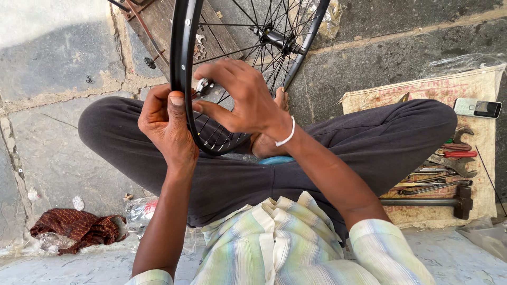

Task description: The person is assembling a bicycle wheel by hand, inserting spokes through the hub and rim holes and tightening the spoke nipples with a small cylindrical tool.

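Note:
A black bicycle wheel rim (181,47) with thin spokes and a hub (275,39) stands upright between my crossed legs. My left hand (165,125) grips the rim's outer edge, thumb laid along it. My right hand (244,97) reaches through from the right, its fingers pinching a small metal spoke tool (202,86) at the inside of the rim. A white band circles my right wrist.
On a burlap sack (475,87) to the right lie a hammer (458,201), several wrenches and pliers (449,171) and a small phone (478,108). A dark red cloth (76,227) lies crumpled on the stone floor at the left. A wooden board (158,21) lies behind the wheel.

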